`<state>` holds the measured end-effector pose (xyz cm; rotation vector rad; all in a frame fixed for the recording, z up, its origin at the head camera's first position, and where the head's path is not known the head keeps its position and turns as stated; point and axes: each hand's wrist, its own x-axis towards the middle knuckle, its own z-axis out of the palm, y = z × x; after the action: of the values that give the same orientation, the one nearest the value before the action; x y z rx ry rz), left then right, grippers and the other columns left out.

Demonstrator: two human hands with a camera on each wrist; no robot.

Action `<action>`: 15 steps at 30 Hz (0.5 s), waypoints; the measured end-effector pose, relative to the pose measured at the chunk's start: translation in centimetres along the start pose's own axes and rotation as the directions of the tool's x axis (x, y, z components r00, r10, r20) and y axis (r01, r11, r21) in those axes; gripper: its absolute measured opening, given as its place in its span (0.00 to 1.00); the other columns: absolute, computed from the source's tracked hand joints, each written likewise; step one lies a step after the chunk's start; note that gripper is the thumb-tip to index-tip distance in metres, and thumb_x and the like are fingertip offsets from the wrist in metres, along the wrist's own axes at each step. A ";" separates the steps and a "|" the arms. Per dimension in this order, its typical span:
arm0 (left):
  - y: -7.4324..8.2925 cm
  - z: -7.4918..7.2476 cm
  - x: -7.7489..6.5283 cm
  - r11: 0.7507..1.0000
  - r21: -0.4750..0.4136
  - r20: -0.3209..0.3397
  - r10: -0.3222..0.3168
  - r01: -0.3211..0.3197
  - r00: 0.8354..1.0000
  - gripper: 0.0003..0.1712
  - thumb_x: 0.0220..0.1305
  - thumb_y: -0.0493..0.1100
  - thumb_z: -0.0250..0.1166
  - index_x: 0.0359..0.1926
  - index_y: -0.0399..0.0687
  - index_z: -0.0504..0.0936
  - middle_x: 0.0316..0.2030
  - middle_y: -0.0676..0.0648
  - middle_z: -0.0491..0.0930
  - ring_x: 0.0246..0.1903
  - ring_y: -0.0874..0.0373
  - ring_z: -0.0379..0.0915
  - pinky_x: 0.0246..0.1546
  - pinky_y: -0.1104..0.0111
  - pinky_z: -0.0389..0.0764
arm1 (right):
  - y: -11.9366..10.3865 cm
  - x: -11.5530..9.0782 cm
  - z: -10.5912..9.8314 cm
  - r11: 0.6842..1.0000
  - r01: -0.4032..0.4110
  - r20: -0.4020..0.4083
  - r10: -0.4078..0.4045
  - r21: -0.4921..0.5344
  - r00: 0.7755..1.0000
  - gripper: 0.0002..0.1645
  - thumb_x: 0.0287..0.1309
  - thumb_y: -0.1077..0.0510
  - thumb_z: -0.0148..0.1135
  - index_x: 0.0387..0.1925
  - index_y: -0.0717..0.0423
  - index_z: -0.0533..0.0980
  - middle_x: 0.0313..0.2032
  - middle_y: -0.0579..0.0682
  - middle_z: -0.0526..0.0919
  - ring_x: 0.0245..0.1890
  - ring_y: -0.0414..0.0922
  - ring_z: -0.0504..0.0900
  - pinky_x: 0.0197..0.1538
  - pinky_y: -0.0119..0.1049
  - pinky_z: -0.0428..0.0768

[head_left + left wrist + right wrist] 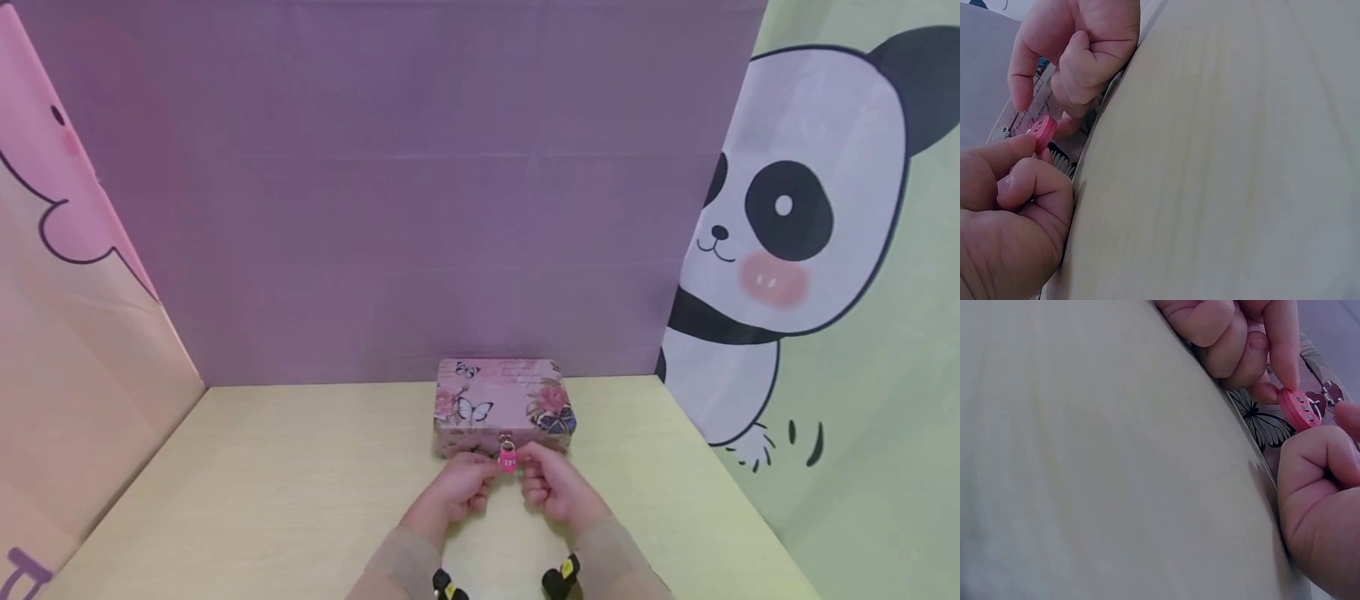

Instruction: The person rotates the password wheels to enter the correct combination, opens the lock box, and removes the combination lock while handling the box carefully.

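Observation:
A small pink combination padlock with number dials hangs by its shackle from the front clasp of a pink box printed with butterflies and roses. The lid is down. My left hand pinches the padlock's left side between thumb and forefinger, as the right wrist view shows. From the other side my right hand holds the padlock, its other fingers curled. In the left wrist view one finger of the right hand stands a little apart from the padlock. The right hand's exact contact is partly hidden.
The box stands at the back of a pale wooden table, close to a purple backdrop. A panda-printed panel rises at the right, a pink-patterned one at the left. Black straps with yellow marks sit at the wrists.

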<state>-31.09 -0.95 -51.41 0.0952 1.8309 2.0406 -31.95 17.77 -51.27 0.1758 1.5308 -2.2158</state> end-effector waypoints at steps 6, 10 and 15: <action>-0.1 0.0 0.1 1.000 0.003 0.000 0.008 -0.008 1.000 0.16 0.68 0.41 0.65 0.25 0.50 0.70 0.17 0.55 0.60 0.15 0.64 0.52 0.13 0.74 0.56 | -0.1 0.1 0.0 1.000 -0.016 0.043 0.016 -0.009 0.999 0.08 0.65 0.58 0.57 0.30 0.54 0.77 0.16 0.36 0.60 0.12 0.31 0.59 0.15 0.23 0.55; -0.2 -0.1 0.3 1.000 0.002 -0.001 0.011 -0.011 1.000 0.15 0.68 0.41 0.65 0.25 0.49 0.70 0.17 0.55 0.60 0.14 0.64 0.52 0.13 0.74 0.56 | 0.0 0.1 0.1 0.999 -0.007 0.036 0.008 -0.039 0.999 0.08 0.65 0.58 0.58 0.31 0.55 0.78 0.16 0.37 0.61 0.12 0.31 0.59 0.16 0.23 0.55; -0.3 -0.2 0.4 1.000 -0.003 0.001 0.005 -0.005 1.000 0.14 0.69 0.41 0.64 0.26 0.48 0.71 0.17 0.55 0.60 0.14 0.64 0.53 0.13 0.74 0.56 | 0.1 0.3 0.3 0.995 0.009 0.028 -0.006 -0.095 1.000 0.07 0.64 0.59 0.60 0.31 0.55 0.79 0.16 0.37 0.62 0.12 0.31 0.60 0.17 0.24 0.55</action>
<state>-31.45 -0.93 -51.85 0.1005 1.8283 2.0465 -32.09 17.37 -51.33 0.1094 1.6202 -2.1368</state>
